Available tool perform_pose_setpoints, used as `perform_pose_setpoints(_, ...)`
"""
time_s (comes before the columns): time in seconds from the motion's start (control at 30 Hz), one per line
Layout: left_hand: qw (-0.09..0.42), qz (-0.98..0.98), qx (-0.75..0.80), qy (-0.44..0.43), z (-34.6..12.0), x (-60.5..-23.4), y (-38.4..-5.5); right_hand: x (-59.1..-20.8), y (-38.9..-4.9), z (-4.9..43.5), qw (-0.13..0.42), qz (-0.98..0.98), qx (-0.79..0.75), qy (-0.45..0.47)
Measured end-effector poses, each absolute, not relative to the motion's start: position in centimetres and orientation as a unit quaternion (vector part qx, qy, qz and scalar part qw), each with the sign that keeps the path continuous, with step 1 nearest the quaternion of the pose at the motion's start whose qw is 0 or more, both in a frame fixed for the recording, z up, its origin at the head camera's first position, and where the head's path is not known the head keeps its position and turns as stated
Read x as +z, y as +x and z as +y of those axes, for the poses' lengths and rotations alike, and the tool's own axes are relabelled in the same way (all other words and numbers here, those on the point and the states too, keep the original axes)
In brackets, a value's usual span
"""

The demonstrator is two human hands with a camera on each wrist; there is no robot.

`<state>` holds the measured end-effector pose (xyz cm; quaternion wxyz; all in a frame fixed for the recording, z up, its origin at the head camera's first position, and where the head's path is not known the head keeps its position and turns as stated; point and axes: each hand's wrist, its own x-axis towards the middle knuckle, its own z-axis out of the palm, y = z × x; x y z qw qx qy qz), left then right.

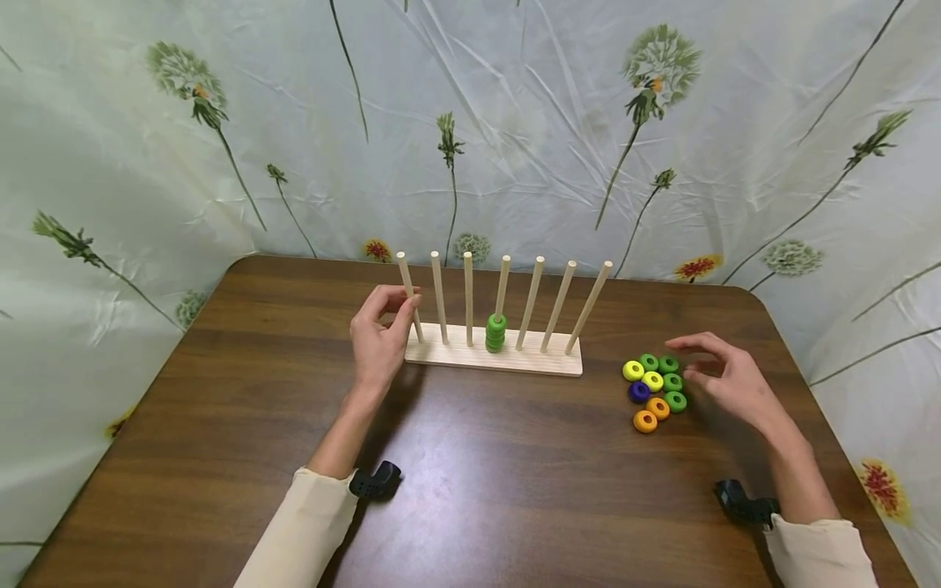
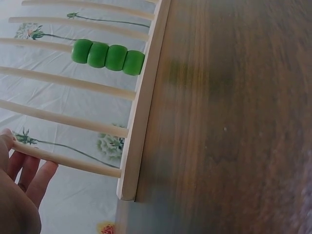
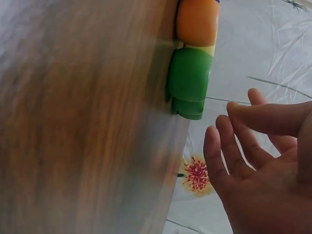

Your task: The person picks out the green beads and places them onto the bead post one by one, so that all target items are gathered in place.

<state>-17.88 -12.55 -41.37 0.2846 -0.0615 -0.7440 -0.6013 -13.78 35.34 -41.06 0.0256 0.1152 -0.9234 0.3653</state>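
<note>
A pale wooden stand (image 1: 456, 353) carries several upright pegs in a row. My left hand (image 1: 376, 339) holds the leftmost peg (image 2: 83, 165) partway up, thumb on one side and fingers on the other. Several green beads (image 1: 496, 336) are stacked on the middle peg (image 1: 503, 286), down against the base. To the right of the stand lies a cluster of loose beads: green beads (image 1: 672, 387), two yellow beads (image 1: 633, 376), one dark blue bead (image 1: 638, 398) and two orange beads (image 1: 644, 428). Just right of this cluster hovers my right hand (image 1: 731, 384), fingers apart, holding nothing.
The brown wooden table (image 1: 515, 482) has rounded far corners. Behind it hangs a pale flower-printed cloth (image 1: 529, 163), close to the table's far edge. Each wrist wears a black band device, the left device (image 1: 376, 481) and the right device (image 1: 742, 503).
</note>
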Motion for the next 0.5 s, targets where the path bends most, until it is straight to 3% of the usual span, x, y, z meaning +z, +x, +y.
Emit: perform_pose_setpoints(0.5,0.287,-0.746,-0.597,-0.068,-12.5,-41.2,-17.9,-42.2,-14.1,36.0,-0.011,-0.938,0.332,0.098)
